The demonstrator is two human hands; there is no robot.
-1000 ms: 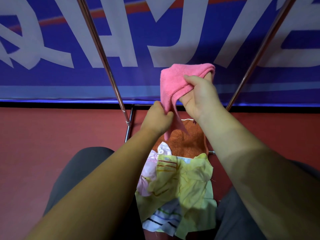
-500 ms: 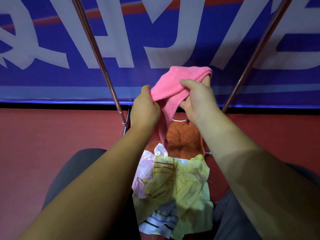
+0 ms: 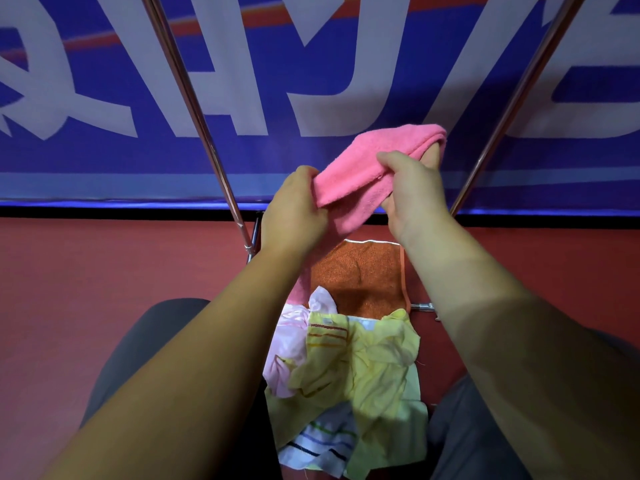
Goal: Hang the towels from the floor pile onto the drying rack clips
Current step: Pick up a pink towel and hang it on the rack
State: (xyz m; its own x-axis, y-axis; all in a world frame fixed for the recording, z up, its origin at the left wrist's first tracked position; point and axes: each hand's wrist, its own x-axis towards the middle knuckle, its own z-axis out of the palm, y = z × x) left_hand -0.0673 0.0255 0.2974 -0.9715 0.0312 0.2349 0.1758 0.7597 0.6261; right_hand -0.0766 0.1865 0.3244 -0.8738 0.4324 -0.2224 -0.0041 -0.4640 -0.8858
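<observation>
the pink towel is held up in the air between both hands, just above the middle of the view and over the floor pile. the left hand pinches the towel's lower edge at about 8 o'clock of the cloth, fingers curled round it. the right hand grips the bunched fold at 4 o'clock, thumb on top. the two slanting poles of the drying rack rise on either side, towards 11 and 1 o'clock. at 6 o'clock of the hands, on the red floor, lies the pile: an orange towel farthest out, then a yellow towel crumpled beside a pale pink cloth, and a striped white towel nearest. a blue banner with white letters fills the back.
</observation>
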